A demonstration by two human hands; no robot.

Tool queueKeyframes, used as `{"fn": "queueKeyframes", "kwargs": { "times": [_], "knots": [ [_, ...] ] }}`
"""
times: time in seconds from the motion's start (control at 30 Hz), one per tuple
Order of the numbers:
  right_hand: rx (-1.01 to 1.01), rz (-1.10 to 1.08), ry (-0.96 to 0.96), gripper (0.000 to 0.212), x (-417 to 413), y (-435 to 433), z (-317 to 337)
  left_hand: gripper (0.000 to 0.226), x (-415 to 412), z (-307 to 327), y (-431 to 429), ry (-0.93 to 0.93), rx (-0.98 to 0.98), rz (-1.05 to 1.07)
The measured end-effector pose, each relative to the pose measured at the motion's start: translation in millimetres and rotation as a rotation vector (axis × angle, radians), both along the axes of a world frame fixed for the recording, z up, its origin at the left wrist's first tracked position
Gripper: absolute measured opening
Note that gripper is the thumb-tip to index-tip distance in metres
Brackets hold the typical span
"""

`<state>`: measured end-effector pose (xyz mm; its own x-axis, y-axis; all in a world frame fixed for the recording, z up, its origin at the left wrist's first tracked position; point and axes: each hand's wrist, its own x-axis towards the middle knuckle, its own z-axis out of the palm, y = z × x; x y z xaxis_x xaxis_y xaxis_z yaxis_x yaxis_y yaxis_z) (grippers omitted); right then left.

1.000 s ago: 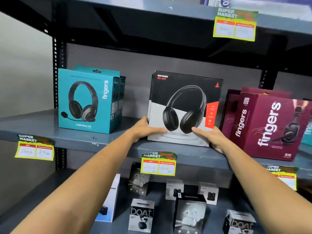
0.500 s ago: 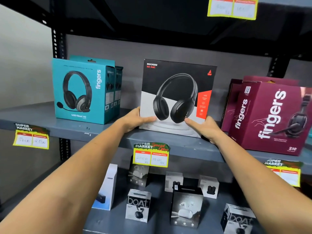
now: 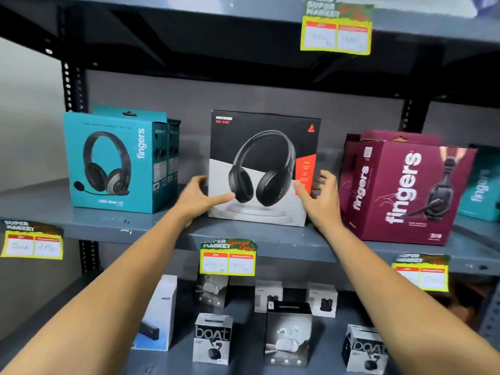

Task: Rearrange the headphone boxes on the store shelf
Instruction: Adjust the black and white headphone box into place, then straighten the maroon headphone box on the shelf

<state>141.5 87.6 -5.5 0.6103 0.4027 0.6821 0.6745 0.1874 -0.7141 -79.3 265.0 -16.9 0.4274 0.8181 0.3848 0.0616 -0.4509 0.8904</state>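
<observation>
A black and white headphone box (image 3: 263, 147) stands upright in the middle of the grey shelf (image 3: 284, 240), facing forward. My left hand (image 3: 198, 197) is at its lower left edge, with the thumb across the front and the fingers curled round the side. At the lower right edge is my right hand (image 3: 322, 197), thumb on the front and fingers spread along the side. To the left stands a teal headphone box (image 3: 113, 161), with another behind it. A maroon headphone box (image 3: 405, 190) stands to the right, angled, with one more behind.
Another teal box (image 3: 481, 185) shows at the far right. Yellow price tags (image 3: 228, 259) hang from the shelf's front edge. Several small earbud boxes (image 3: 212, 338) sit on the shelf below. The upper shelf (image 3: 189, 12) hangs close overhead.
My hands have slid from the box's bottom corners up to its sides, with the fingers looser. The box now stands straighter, facing forward.
</observation>
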Motion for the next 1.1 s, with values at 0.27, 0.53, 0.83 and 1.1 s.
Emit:
{"fn": "queueKeyframes", "kwargs": {
  "times": [0.27, 0.53, 0.83, 1.1],
  "knots": [
    [0.304, -0.358, -0.512, 0.027, 9, -88, -6, 0.032, 13, 18, -98, -0.414, 0.475, 0.426],
    [0.216, -0.521, -0.365, 0.074, 107, -182, 12, 0.079, 167, -5, -229, -0.171, 0.298, -0.109],
    [-0.149, 0.174, 0.297, 0.110, 207, -194, 1, 0.123, 266, 2, -214, 0.047, 0.008, -0.235],
    [-0.151, 0.375, 0.424, 0.086, 231, -178, 4, 0.090, 284, 3, -206, -0.018, -0.137, -0.347]
  ]
}}
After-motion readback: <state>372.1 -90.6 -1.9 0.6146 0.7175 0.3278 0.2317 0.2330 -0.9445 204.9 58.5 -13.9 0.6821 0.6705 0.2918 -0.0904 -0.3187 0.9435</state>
